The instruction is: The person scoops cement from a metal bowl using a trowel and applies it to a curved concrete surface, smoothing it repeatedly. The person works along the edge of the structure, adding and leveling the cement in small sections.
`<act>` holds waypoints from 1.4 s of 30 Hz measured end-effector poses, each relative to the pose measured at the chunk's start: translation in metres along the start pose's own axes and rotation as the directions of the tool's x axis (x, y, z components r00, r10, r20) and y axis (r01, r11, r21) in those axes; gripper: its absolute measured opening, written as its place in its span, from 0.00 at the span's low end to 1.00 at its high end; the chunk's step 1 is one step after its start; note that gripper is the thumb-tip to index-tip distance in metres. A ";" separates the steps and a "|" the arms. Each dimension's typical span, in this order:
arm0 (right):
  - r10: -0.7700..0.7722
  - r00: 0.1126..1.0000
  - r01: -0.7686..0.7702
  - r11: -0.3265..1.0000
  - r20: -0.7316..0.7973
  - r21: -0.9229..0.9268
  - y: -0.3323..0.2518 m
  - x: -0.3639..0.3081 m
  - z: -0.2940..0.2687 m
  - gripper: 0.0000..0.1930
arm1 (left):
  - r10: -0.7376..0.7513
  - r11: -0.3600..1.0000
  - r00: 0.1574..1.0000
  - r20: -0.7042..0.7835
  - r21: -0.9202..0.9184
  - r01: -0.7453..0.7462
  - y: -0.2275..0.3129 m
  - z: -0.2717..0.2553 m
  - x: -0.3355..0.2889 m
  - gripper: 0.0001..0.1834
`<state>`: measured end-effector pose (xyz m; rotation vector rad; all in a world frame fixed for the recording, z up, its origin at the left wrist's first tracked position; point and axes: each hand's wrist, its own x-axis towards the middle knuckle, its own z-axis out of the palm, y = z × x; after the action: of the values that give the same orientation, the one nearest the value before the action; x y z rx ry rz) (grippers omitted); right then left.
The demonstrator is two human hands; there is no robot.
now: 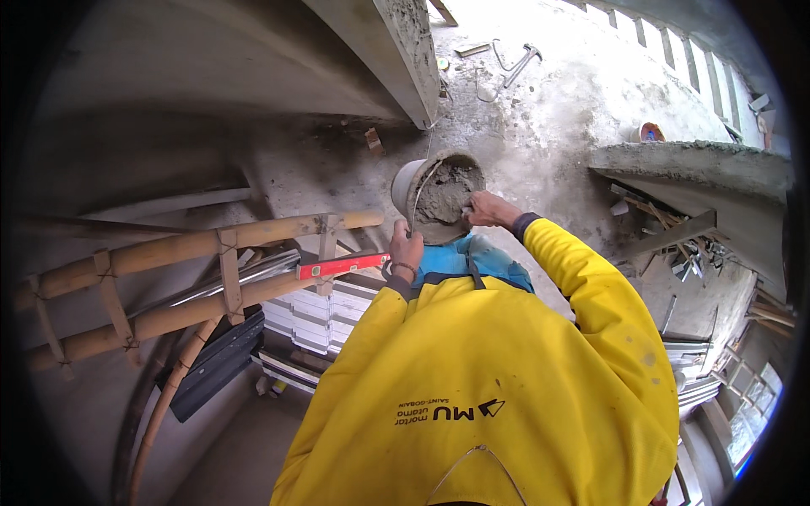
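Note:
A pale bucket (pixel 407 183) stands tilted in front of me, with wet grey mortar (pixel 447 192) inside. My left hand (pixel 407 253) is closed on the bucket's near left rim, where the thin wire handle (pixel 424 187) comes down. At the right side of the bucket, my right hand (pixel 492 209) is closed in a fist over the mortar. A small pale bit shows at its fingers, but what it grips is mostly hidden. Beside my left wrist lies a red spirit level (pixel 344 266), its right end close to the hand.
A bamboo ladder (pixel 177 255) spans the left, above stacked white panels (pixel 312 316). A concrete beam (pixel 396 59) juts in at the top. A hacksaw (pixel 519 66) lies on the far floor. At right are a rough ledge (pixel 692 164) and wood scraps (pixel 675 228).

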<state>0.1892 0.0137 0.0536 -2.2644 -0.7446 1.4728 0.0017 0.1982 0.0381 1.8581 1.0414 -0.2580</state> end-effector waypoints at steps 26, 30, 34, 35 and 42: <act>-0.012 0.862 0.057 0.996 -0.507 0.073 0.025 -0.075 0.034 0.21 | -0.200 0.834 0.970 0.141 -0.495 0.244 0.022 -0.016 0.038 0.10; 0.052 0.803 0.100 0.970 -0.593 0.220 0.018 -0.073 0.041 0.22 | -0.185 0.845 0.972 0.148 -0.481 0.234 0.016 -0.022 0.042 0.09; 0.275 0.741 0.225 0.758 -0.613 0.613 0.007 -0.056 0.042 0.22 | -0.230 0.837 0.957 0.177 -0.466 0.287 0.025 -0.032 0.038 0.10; 0.328 0.721 0.281 0.666 -0.610 0.691 -0.002 -0.052 0.033 0.22 | -0.255 0.829 0.948 0.190 -0.462 0.316 0.023 -0.034 0.037 0.10; 0.640 0.026 0.603 0.603 -0.768 0.523 -0.076 -0.002 -0.056 0.24 | -0.302 0.828 0.939 0.167 -0.441 0.345 0.021 -0.049 0.019 0.12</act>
<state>0.2210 0.0735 0.1187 -1.6928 0.4938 -0.3346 0.0174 0.2448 0.0661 1.2219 1.2316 -0.2600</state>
